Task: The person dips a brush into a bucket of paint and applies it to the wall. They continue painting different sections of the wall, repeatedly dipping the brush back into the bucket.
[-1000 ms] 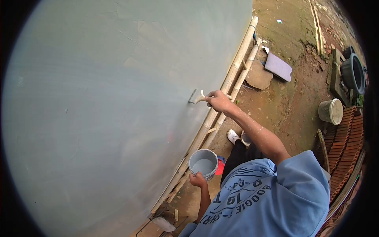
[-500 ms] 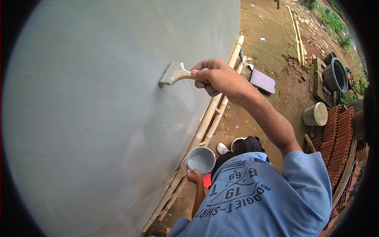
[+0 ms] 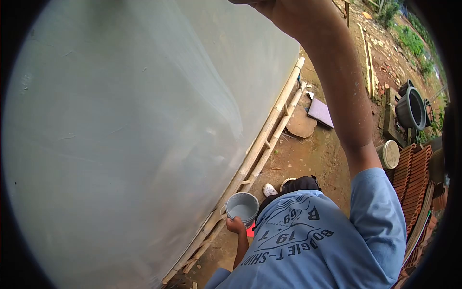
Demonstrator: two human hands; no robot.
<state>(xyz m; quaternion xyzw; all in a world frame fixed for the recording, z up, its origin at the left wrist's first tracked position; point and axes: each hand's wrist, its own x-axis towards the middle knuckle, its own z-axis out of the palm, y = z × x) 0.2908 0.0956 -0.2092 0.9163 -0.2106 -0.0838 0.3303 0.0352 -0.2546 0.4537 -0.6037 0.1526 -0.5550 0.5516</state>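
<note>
My left hand (image 3: 235,225) grips the rim of a small grey bucket (image 3: 242,206) with grey liquid in it, low beside my body. My right arm stretches up past the edge of a large grey wall (image 3: 120,144). Only part of my right hand (image 3: 269,6) shows at the top of the view; its fingers are mostly cut off, and no brush is visible there. Pale wet streaks curve down the wall's surface below that hand.
A bamboo ladder (image 3: 260,150) lies along the wall's base. On the ground are a purple pad (image 3: 320,113), a pale bucket (image 3: 388,154), a dark basin (image 3: 411,109) and stacked roof tiles (image 3: 413,169). My white shoe (image 3: 269,190) is below.
My right hand, which held a paintbrush against the wall, has moved up to the top edge, and the brush has left the view. My left hand still holds the bucket.
</note>
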